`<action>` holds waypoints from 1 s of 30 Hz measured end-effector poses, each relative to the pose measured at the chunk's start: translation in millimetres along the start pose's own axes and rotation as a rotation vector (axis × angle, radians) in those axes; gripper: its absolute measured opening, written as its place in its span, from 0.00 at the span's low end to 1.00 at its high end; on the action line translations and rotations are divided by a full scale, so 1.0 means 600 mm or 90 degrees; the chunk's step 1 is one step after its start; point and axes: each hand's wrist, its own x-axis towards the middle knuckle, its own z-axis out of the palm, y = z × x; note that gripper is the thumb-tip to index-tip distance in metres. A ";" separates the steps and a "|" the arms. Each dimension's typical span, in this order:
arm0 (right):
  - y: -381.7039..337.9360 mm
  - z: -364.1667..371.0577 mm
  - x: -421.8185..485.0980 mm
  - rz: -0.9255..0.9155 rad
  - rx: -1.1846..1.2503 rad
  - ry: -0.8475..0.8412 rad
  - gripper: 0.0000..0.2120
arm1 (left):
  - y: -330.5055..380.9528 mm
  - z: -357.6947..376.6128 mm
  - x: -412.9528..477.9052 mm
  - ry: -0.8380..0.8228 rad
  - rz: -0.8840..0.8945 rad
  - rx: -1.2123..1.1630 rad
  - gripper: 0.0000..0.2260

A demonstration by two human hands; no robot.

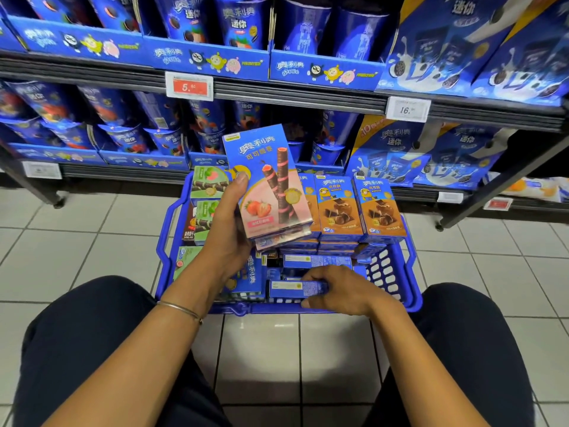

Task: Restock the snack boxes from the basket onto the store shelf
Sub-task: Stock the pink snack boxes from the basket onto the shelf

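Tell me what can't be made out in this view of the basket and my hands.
Head view:
- Strawberry wafer-roll boxes in the left hand: count hidden by the top box.
- Blue box the right hand grips: flavour unseen, only a narrow side shows.
- Basket bottom: covered by boxes.
- White shelf label: print blurred.

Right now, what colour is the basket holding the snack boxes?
Bright blue; the basket shows best in the head view.
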 end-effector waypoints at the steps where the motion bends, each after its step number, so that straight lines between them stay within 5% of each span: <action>1: 0.004 -0.003 -0.001 -0.009 0.031 0.014 0.17 | 0.001 0.001 0.000 0.000 0.008 -0.005 0.36; 5: 0.019 -0.019 -0.004 -0.044 0.270 0.148 0.11 | 0.016 -0.003 0.002 0.020 0.025 -0.063 0.34; 11: 0.015 -0.057 -0.010 -0.003 0.513 0.336 0.19 | 0.033 -0.012 0.004 0.029 0.059 -0.104 0.32; 18: -0.028 -0.109 -0.036 -0.121 1.073 0.307 0.08 | 0.019 -0.017 0.010 -0.001 0.081 -0.027 0.19; 20: -0.050 -0.127 -0.049 -0.173 1.082 0.297 0.04 | 0.017 -0.012 0.007 0.000 0.067 0.005 0.18; 23: -0.093 -0.142 -0.063 -0.221 1.028 0.274 0.16 | 0.009 -0.006 0.005 0.010 0.038 0.037 0.26; 30: -0.150 -0.117 -0.035 -0.218 0.837 0.341 0.03 | -0.008 0.018 -0.005 0.001 0.039 0.085 0.41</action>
